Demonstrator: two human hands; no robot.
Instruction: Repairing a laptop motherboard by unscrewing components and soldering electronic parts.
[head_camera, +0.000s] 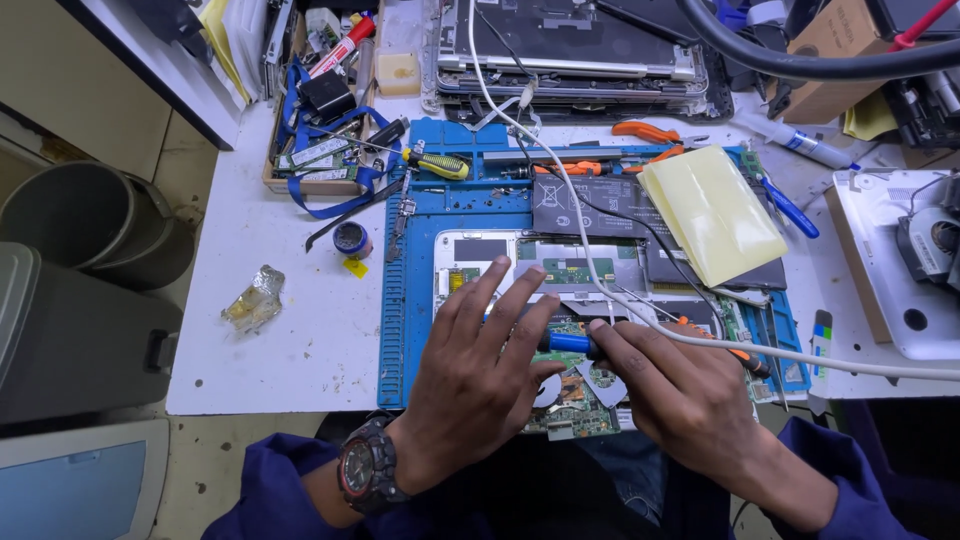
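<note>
Right hand (680, 390) closed around blue-handled soldering iron (565, 343), tip hidden at 9 o'clock behind left hand (480, 385). Left fingers spread, holding nothing, covering much of opened silver laptop base with green circuit board (585, 415) on blue silicone mat (455, 210). White desk (300, 340) beneath.

Single head-worn view, looking steeply down from above seated person, facing 12 o'clock across white worktable (300, 340); close range; blue rubber repair mat (440, 210) centred, grey floor bins at 9 o'clock.
</note>
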